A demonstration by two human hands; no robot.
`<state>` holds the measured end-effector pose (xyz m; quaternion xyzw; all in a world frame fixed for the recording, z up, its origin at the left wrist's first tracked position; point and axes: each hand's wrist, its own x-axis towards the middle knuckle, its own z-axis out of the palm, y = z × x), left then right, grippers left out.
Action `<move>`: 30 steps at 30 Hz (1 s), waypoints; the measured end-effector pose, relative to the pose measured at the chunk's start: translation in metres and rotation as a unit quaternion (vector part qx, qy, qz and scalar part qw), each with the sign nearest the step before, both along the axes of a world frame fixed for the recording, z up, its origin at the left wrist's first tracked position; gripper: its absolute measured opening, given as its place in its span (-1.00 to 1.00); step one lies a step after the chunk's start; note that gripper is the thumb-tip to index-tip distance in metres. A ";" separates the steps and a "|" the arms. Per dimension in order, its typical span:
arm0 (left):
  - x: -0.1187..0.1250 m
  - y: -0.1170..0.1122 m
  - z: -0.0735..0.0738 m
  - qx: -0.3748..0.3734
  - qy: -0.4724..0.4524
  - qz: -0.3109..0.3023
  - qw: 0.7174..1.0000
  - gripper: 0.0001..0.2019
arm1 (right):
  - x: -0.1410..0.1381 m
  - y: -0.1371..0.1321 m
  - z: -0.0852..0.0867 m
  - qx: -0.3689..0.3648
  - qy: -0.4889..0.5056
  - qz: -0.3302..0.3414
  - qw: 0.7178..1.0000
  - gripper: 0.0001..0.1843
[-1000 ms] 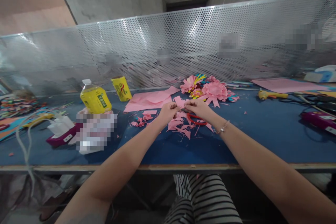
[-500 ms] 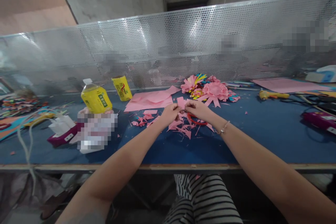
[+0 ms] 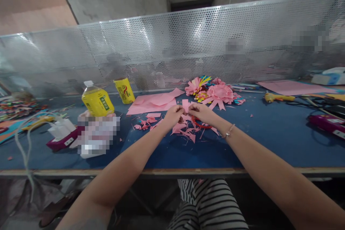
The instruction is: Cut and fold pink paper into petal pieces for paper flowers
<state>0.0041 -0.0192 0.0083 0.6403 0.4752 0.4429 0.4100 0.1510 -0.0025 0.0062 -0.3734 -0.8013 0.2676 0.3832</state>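
Note:
Between my two hands a small pink paper piece (image 3: 185, 104) stands up, pinched at its sides. My left hand (image 3: 174, 115) has its fingers closed on the left edge. On the right edge the fingers of my right hand (image 3: 201, 112) are closed too. Below them lies a heap of pink paper scraps (image 3: 185, 131). Red-handled scissors, as far as the red loop (image 3: 201, 125) shows, lie partly under my right hand. Just behind are pink paper sheets (image 3: 153, 102) and, to the right, pink paper flowers (image 3: 221, 94) with yellow and blue strips.
Left on the blue table (image 3: 258, 143) stand a yellow bottle (image 3: 98, 101), a yellow can-like container (image 3: 124, 91) and a purple power strip (image 3: 60, 143). To the right lie a yellow glue gun (image 3: 279, 97) and another purple strip (image 3: 326, 124). A perforated metal screen (image 3: 183, 36) borders the back.
The view has shifted very slightly. Both hands stay together on the pink paper piece, which now stands a little straighter between the fingers.

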 end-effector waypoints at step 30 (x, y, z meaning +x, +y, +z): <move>0.001 -0.005 0.002 -0.097 -0.135 -0.070 0.984 -0.75 | -0.001 -0.013 0.003 0.091 -0.045 0.016 0.995 -0.81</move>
